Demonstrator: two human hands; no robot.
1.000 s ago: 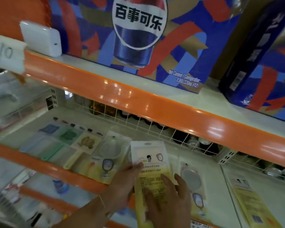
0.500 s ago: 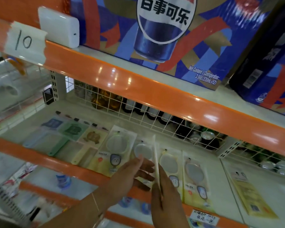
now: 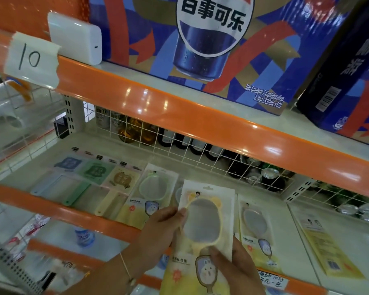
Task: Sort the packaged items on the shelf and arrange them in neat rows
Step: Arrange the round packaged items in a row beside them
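A yellow-and-white mirror packet (image 3: 202, 226) is held face up above the front of the shelf (image 3: 303, 235). My left hand (image 3: 160, 228) pinches its left edge, and my right hand (image 3: 234, 267) grips its lower right side with the thumb on top. Flat on the shelf lie similar mirror packets: one to the left (image 3: 149, 199), one to the right (image 3: 258, 231). Another yellow packet (image 3: 328, 245) lies back side up further right. Blue (image 3: 67, 163), green (image 3: 94, 170) and tan (image 3: 121, 179) packets form a row at the left.
An orange shelf lip (image 3: 200, 116) juts out overhead, carrying a large cola carton (image 3: 211, 43) and a white box (image 3: 77, 37). A white wire grid (image 3: 179, 145) backs the shelf, with bottles and cans behind it. A handwritten price tag (image 3: 271, 281) sits on the front rail.
The packet has been turned over: its printed back faced me, then it stood edge-on, and now its front with the mirror faces up. Both hands kept hold of it.
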